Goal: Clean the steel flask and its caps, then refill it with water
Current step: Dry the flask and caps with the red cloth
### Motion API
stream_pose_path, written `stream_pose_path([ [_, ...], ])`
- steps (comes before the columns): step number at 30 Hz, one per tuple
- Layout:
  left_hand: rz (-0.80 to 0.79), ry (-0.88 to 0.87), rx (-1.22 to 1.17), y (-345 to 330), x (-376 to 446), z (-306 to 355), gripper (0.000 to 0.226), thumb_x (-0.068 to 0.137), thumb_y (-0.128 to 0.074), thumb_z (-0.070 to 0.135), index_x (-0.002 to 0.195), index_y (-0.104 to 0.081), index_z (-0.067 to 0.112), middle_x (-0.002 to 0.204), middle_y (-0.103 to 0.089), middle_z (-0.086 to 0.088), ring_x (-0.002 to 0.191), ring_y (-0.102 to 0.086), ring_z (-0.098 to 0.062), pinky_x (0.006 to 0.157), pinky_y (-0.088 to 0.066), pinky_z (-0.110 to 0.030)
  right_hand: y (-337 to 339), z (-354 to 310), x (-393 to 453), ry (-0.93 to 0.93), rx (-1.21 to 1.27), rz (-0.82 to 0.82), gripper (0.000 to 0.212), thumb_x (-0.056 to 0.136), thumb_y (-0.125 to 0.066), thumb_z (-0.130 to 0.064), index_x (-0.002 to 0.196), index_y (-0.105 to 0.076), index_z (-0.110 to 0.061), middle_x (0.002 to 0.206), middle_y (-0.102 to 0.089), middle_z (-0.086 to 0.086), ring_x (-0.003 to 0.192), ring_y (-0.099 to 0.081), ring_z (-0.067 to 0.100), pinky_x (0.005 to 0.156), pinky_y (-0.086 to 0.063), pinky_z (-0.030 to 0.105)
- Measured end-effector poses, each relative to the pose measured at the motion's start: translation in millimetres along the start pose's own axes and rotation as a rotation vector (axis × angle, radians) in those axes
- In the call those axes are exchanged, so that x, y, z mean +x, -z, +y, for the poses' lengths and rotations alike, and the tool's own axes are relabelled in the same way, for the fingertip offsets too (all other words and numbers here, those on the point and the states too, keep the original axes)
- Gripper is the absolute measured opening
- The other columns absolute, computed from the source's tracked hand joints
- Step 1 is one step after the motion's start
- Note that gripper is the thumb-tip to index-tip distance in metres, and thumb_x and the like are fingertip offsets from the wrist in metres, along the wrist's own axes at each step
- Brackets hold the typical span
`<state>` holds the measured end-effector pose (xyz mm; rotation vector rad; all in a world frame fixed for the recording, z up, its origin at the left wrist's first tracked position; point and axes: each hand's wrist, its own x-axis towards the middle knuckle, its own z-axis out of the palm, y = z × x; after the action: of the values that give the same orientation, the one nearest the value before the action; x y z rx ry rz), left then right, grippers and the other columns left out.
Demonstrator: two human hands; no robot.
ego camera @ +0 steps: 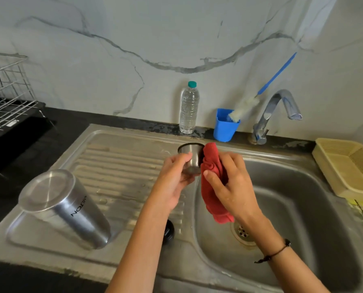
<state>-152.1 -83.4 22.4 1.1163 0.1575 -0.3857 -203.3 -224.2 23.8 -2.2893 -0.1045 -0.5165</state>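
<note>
head | left hand [173,178] grips smooth steel cap [190,158]; right hand [231,185] clutches crumpled red cloth [213,180]

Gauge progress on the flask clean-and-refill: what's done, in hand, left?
Looks done: the steel flask stands upside down on the drainboard, apparently washed and draining. In hand: the left hand holds the steel cap while the right hand wipes it with a red cloth. Left: the black cap sits by the left forearm, state unclear; the flask is not refilled, and the tap is off.
</note>
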Motion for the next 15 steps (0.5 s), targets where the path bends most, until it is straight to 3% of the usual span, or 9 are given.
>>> stream_pose_path([
  [3,-0.037,-0.057,0.229,1,-5,-1,0.029,0.087,-0.063,0.032,0.113,-0.053,0.024,0.085,-0.07,-0.001,0.086,-0.07,-0.021,0.085,-0.051,-0.036,4,0,5,-0.033,0.094,-0.008,0.043,0.082,-0.051,-0.047,0.113,-0.057,-0.017,0.1,-0.049,-0.004,0.088,-0.045,-0.006,0.079,-0.032,0.001],
  [5,-0.057,-0.056,0.315,1,-10,-2,0.015,0.091,-0.058,0.033,0.1,-0.064,0.022,0.093,-0.07,-0.002,0.095,-0.067,-0.019,0.09,-0.049,-0.033,4,1,7,-0.12,0.21,-0.04,0.025,0.084,-0.057,-0.039,0.102,-0.058,-0.021,0.096,-0.053,-0.003,0.09,-0.049,-0.004,0.08,-0.034,0.004],
  [7,-0.034,-0.062,0.404,3,-10,-10,0.027,0.095,-0.054,0.03,0.088,-0.07,0.009,0.092,-0.07,-0.002,0.097,-0.063,-0.017,0.087,-0.044,-0.028,2,4,6,-0.201,0.342,-0.084,0.022,0.083,-0.058,-0.038,0.097,-0.06,-0.021,0.097,-0.057,0.005,0.092,-0.055,0.009,0.087,-0.043,0.021],
  [9,0.004,-0.093,0.5,2,-11,-18,0.039,0.097,-0.051,0.029,0.082,-0.062,-0.006,0.092,-0.063,-0.007,0.097,-0.056,-0.017,0.078,-0.039,-0.03,-2,7,3,-0.232,0.366,-0.121,0.024,0.081,-0.058,-0.04,0.096,-0.06,-0.021,0.097,-0.058,0.008,0.092,-0.057,0.018,0.087,-0.047,0.037],
  [12,0.148,-0.177,0.729,2,-11,-22,0.038,0.098,-0.049,0.024,0.066,-0.054,0.003,0.123,-0.048,-0.005,0.122,-0.041,-0.013,0.082,-0.024,-0.018,-1,10,-1,-0.23,0.331,-0.108,0.01,0.088,-0.062,-0.027,0.097,-0.06,-0.022,0.097,-0.058,0.006,0.092,-0.056,0.017,0.087,-0.046,0.038],
  [13,0.197,-0.234,0.785,1,-13,-21,0.035,0.098,-0.049,0.021,0.068,-0.059,0.006,0.128,-0.046,-0.005,0.121,-0.043,-0.015,0.083,-0.025,-0.016,2,12,-1,-0.224,0.315,-0.088,0.01,0.088,-0.062,-0.025,0.098,-0.059,-0.025,0.098,-0.058,0.004,0.092,-0.056,0.015,0.086,-0.046,0.036],
  [15,0.236,-0.331,0.827,1,-13,-17,0.031,0.098,-0.049,0.019,0.075,-0.065,0.006,0.105,-0.054,-0.004,0.094,-0.05,-0.013,0.072,-0.032,-0.017,8,13,1,-0.202,0.274,-0.058,0.019,0.088,-0.061,-0.027,0.107,-0.057,-0.03,0.101,-0.056,-0.001,0.093,-0.055,0.009,0.084,-0.044,0.026],
])
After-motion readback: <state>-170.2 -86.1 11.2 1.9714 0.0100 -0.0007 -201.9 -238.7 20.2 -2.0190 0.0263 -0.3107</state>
